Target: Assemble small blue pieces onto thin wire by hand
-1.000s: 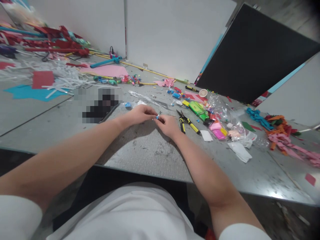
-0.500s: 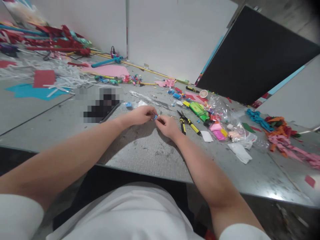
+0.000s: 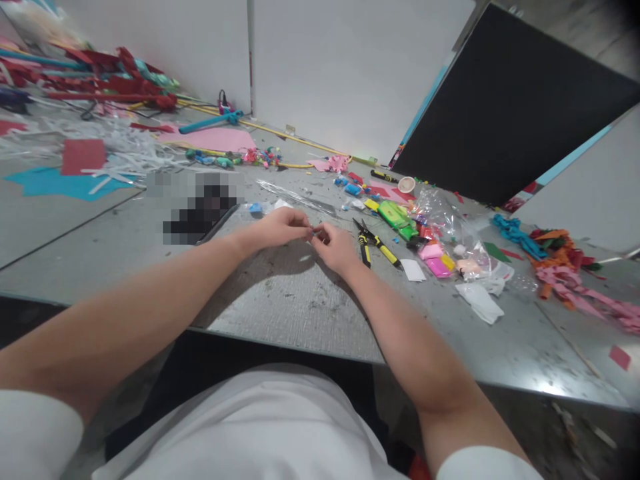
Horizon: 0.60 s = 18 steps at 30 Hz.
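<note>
Left hand (image 3: 277, 229) and right hand (image 3: 336, 247) meet at frame centre over grey table (image 3: 300, 313). Fingertips of both pinched together on tiny piece (image 3: 313, 233), mostly hidden between them; colour and shape unclear. Yellow-handled pliers (image 3: 373, 243) lie just right of right hand, untouched. Clear plastic bag (image 3: 445, 220) with coloured blocks further right. No legible writing or labels anywhere.

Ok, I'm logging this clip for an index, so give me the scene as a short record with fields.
surface: grey table
left hand: fingertips pinched on a tiny piece, too small to identify
right hand: fingertips meet the left hand's at the same piece
nearest tool: yellow-handled pliers, right of the right hand
further right: clay blocks, clear plastic bags
</note>
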### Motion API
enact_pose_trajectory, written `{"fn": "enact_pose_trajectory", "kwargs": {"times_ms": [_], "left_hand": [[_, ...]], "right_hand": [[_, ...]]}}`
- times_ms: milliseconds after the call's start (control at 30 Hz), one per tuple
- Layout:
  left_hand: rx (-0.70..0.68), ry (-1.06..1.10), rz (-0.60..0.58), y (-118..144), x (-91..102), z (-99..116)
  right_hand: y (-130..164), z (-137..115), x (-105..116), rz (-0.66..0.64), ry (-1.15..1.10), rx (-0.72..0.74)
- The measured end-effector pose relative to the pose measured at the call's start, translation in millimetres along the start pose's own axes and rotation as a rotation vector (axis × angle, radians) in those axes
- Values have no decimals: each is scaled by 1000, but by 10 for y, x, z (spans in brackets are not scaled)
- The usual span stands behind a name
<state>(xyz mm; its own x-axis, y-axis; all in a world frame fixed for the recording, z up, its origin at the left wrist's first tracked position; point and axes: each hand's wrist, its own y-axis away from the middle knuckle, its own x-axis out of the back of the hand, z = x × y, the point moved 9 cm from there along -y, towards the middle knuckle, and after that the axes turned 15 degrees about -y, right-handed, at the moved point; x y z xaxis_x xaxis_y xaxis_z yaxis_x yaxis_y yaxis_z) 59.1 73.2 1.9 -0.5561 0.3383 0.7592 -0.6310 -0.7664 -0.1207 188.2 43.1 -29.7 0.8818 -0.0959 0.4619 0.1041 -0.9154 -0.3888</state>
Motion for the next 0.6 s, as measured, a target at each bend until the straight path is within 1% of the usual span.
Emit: {"fn": "enact_pose_trajectory", "kwargs": {"times_ms": [167,300,467,600], "left_hand": [[24,57,8,-25,-22,-37],[73,137,-8,-30,-58,-95],[81,83,-13,-39,-54,-145],[51,-1,73,-82,15,-187]], "right_hand": [[17,-149,-72,-81,90,102],[14,-136,-56,-68,107,101],[7,-75,-18,-35,45,62],[24,-102,-26,-43,38,70]]}}
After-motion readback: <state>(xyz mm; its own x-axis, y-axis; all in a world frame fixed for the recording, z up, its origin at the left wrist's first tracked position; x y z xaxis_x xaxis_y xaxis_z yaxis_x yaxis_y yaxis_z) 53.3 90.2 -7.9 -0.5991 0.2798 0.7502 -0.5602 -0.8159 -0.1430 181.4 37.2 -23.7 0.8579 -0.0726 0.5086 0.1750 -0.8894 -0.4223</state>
